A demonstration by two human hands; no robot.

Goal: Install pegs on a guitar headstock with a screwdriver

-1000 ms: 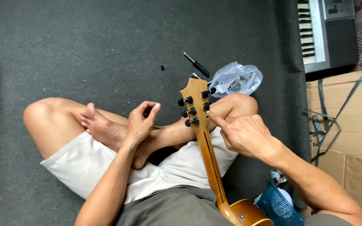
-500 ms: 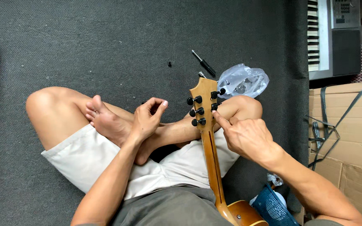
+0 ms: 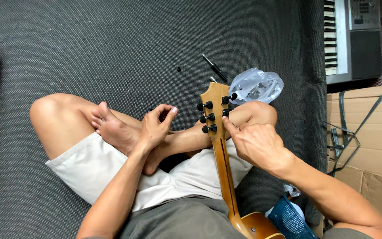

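The guitar lies neck-up across the person's crossed legs, its headstock (image 3: 214,99) pointing away, back face up. Three black tuners (image 3: 206,117) sit along its left edge. On the right edge two show, at the top (image 3: 229,98) and middle (image 3: 225,112); the lowest spot is covered by the right hand (image 3: 256,144), so I cannot tell whether a tuner sits there. That hand's fingertips (image 3: 226,124) press against the headstock edge at that spot, fingers pinched together on something too small to make out. The left hand (image 3: 155,126) rests near the foot, fingers loosely curled, clear of the guitar; a small dark piece may lie in it, but that is unclear. Judging by this, most tuners are on and the last right-side place is in hand.

On the floor beyond the headstock lie a screwdriver (image 3: 214,67), a small dark bit (image 3: 179,68) and a clear plastic bag (image 3: 256,85), all within reach. A keyboard (image 3: 348,40) and cardboard (image 3: 368,141) lie to the right, well apart. Nothing blocks the headstock.
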